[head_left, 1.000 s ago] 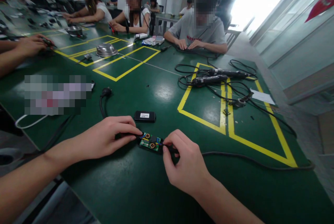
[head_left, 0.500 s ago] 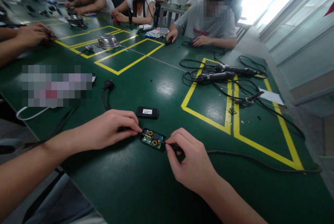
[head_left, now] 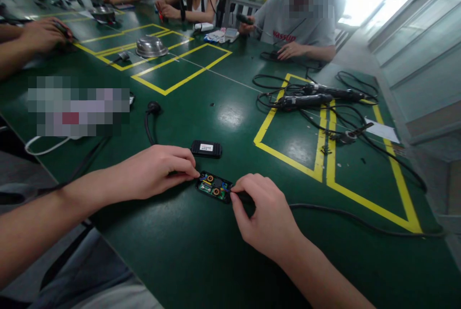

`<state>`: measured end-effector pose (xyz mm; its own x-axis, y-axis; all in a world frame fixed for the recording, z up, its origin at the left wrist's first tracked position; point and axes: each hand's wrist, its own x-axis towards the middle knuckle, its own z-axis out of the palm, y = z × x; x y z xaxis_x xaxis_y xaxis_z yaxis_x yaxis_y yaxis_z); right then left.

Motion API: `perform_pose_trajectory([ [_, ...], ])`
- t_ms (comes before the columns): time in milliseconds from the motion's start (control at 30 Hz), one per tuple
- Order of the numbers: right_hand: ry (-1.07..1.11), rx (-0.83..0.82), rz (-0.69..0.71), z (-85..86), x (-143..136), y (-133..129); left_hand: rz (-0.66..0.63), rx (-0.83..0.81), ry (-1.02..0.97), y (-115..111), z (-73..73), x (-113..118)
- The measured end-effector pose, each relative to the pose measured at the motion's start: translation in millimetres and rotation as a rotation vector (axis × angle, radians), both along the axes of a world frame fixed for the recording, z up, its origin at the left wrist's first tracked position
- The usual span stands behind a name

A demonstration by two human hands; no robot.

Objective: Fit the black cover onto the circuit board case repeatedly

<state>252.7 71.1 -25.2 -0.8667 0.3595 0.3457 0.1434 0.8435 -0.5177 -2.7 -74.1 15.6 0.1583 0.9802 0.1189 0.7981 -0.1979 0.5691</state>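
A small black case (head_left: pixel 215 186) lies open on the green table, showing a circuit board with copper coils and coloured wires. My left hand (head_left: pixel 162 171) pinches at its left end, where the fingertips hide what they grip. At the right end, my right hand (head_left: pixel 261 213) has thumb and index finger closed on the black cable (head_left: pixel 324 209), which runs off to the right. Just behind the case lies a ribbed black cover (head_left: pixel 206 148) with a white label.
Two black electric screwdrivers (head_left: pixel 306 101) with coiled cables lie at the right, near small screws (head_left: pixel 326 149). A black plug (head_left: pixel 153 107) stands behind my left hand. Farther back are a metal bowl (head_left: pixel 150 46) and several people at the table.
The view has shifted slightly. Both my hands remain at the ends of the case. Across the table, a person's hand has lifted a dark tool off the surface.
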Motion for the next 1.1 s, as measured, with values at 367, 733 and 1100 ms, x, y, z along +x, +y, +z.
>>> perform_pose_trajectory([
  [367, -0.028, -0.012, 0.011, 2.0, -0.8, -2.4, 0.022, -0.010, -0.052, 2.1, -8.0, 4.6],
  [733, 0.037, 0.137, -0.040, -6.7, -5.2, -7.6, 0.092, 0.038, 0.141, 8.2, 4.0, 9.3],
  [1100, 0.105, 0.115, -0.096, -10.7, -8.3, -5.2, 0.364, -0.013, 0.148, 53.9, -19.0, 14.2],
])
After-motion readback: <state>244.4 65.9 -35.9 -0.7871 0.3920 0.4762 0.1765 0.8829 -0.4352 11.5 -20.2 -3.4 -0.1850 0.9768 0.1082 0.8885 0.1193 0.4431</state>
